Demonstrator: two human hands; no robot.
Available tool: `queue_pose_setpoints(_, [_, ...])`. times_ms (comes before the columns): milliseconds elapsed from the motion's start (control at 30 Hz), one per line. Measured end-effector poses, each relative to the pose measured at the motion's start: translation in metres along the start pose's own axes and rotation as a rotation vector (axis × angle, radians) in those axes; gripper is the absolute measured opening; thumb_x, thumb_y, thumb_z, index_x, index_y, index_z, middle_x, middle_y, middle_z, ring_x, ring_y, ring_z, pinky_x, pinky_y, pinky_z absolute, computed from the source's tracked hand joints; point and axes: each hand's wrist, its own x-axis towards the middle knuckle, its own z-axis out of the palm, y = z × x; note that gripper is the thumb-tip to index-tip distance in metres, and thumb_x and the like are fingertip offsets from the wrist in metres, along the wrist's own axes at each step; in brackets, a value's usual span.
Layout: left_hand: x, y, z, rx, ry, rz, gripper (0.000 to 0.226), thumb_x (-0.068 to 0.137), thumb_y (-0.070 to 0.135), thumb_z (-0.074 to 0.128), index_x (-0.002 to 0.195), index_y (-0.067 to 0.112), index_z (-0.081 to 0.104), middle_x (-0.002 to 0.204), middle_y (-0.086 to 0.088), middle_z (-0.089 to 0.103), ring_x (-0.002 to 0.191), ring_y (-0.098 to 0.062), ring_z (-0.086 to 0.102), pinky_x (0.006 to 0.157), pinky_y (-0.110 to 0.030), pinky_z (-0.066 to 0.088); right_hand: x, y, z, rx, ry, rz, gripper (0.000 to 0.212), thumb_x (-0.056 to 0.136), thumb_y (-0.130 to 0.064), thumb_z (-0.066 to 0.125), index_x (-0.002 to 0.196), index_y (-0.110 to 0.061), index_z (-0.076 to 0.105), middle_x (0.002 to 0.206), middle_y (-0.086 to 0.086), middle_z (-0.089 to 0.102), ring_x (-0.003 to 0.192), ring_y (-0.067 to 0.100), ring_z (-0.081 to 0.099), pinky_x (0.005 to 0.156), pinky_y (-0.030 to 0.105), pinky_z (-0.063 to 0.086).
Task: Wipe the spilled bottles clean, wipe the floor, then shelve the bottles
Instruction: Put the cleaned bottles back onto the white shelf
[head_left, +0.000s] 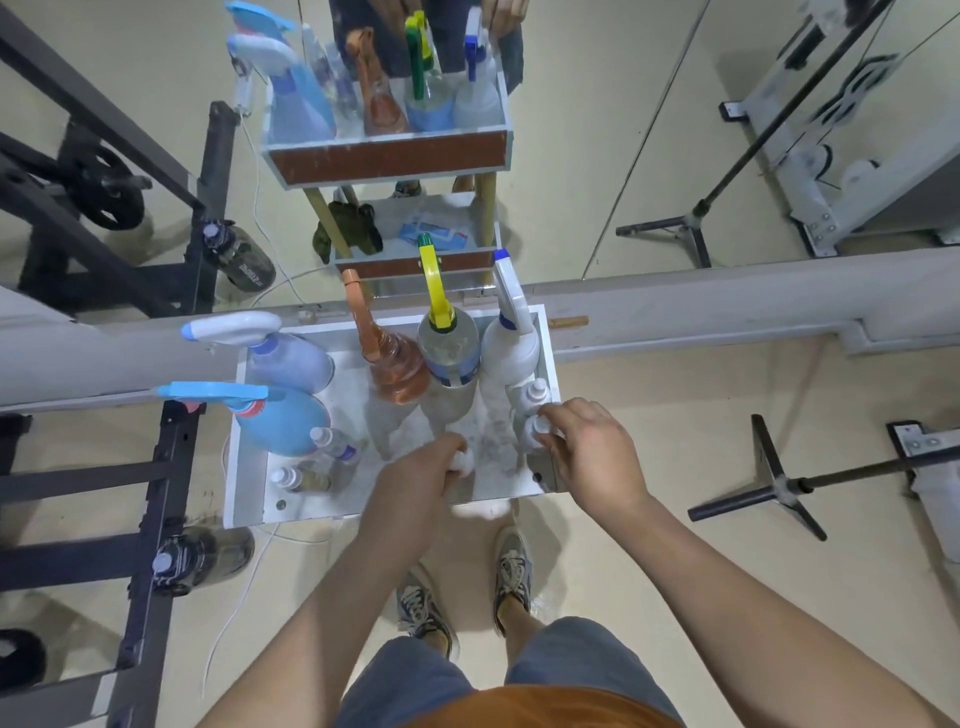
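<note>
A white shelf tray (249, 467) stands below me against a mirror wall. It holds several bottles: a blue spray bottle (283, 418), a pale one (291, 361), an orange one (397, 371), a clear one with a yellow trigger (449, 348) and a white one (511, 345). My right hand (592, 457) grips a small white bottle (535, 431) at the tray's right edge, beside another small white bottle (535, 395). My left hand (421, 483) holds a crumpled white cloth (464, 460) over the tray's front middle.
Two small clear bottles (332, 444) stand at the tray's front left. The mirror repeats the shelf. A black metal frame (156, 519) and a dark jug (202, 558) lie left. A tripod stand (769, 488) spreads at right. My shoes (511, 566) are on wet floor.
</note>
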Motion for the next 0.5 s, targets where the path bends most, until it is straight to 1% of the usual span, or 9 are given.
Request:
queue_pose_setpoints(67, [-0.002,0.018,0.011,-0.045,-0.075,0.089,0.023,0.092,0.019,0.058,0.112,0.03,0.055,0.097,0.003,0.066,0.082,-0.015,0.059,0.065,-0.027,0.039,0.002,-0.001,0.002,0.001,0.007,0.001,0.024,0.076,-0.008,0.075,0.099,-0.013,0.069,0.082,0.006,0.063,0.075,0.034,0.06,0.06,0.036,0.051])
queue_pose_setpoints(133, [-0.002,0.034,0.023,-0.064,-0.123,0.165,0.02,0.091,0.018,0.056,0.108,0.028,0.053,0.097,0.004,0.065,0.084,-0.017,0.06,0.07,-0.033,0.047,0.005,-0.001,0.002,0.016,0.004,0.014,0.022,0.08,-0.011,0.073,0.102,-0.014,0.069,0.083,0.007,0.062,0.078,0.034,0.06,0.062,0.036,0.05])
queue_pose_setpoints(167, [-0.001,0.04,0.03,-0.062,-0.112,0.211,0.021,0.091,0.015,0.056,0.108,0.025,0.055,0.096,0.001,0.065,0.083,-0.021,0.062,0.07,-0.036,0.049,0.006,-0.001,0.001,0.037,-0.006,0.024,0.021,0.083,-0.013,0.071,0.104,-0.014,0.069,0.084,0.007,0.061,0.08,0.033,0.059,0.064,0.036,0.049])
queue_pose_setpoints(233, [0.001,0.048,0.044,-0.051,-0.076,0.301,0.028,0.089,0.009,0.057,0.114,0.021,0.058,0.093,-0.003,0.066,0.078,-0.025,0.063,0.064,-0.038,0.05,0.005,0.0,-0.003,0.111,-0.048,0.06,0.026,0.087,-0.014,0.068,0.113,-0.016,0.066,0.093,0.007,0.061,0.085,0.03,0.06,0.07,0.036,0.048])
queue_pose_setpoints(300, [0.004,0.051,0.054,-0.072,-0.032,0.33,0.027,0.088,0.01,0.059,0.114,0.017,0.059,0.089,-0.004,0.067,0.072,-0.025,0.062,0.058,-0.035,0.049,0.001,0.004,-0.009,0.201,-0.081,0.139,0.036,0.088,-0.011,0.065,0.122,-0.02,0.059,0.107,0.004,0.06,0.086,0.024,0.06,0.075,0.035,0.049])
queue_pose_setpoints(333, [0.006,0.051,0.058,-0.087,-0.006,0.328,0.023,0.089,0.012,0.059,0.112,0.016,0.058,0.087,-0.004,0.066,0.07,-0.025,0.062,0.056,-0.033,0.047,-0.002,0.007,-0.012,0.234,-0.08,0.181,0.039,0.088,-0.007,0.063,0.123,-0.02,0.056,0.109,0.002,0.059,0.082,0.021,0.06,0.076,0.034,0.049])
queue_pose_setpoints(400, [0.006,0.051,0.064,-0.128,0.051,0.262,0.016,0.093,0.019,0.058,0.109,0.015,0.055,0.088,-0.004,0.065,0.073,-0.026,0.062,0.059,-0.033,0.045,-0.007,0.013,-0.017,0.284,-0.053,0.243,0.043,0.087,0.0,0.057,0.124,-0.021,0.054,0.107,-0.002,0.057,0.076,0.017,0.058,0.077,0.034,0.05])
queue_pose_setpoints(500, [0.006,0.058,0.066,-0.312,0.051,-0.019,0.022,0.093,0.032,0.061,0.108,0.02,0.051,0.101,0.002,0.063,0.089,-0.019,0.062,0.073,-0.035,0.048,-0.005,0.017,-0.021,0.35,-0.048,0.283,0.049,0.087,0.004,0.055,0.13,-0.02,0.052,0.106,-0.002,0.056,0.077,0.018,0.06,0.081,0.035,0.052])
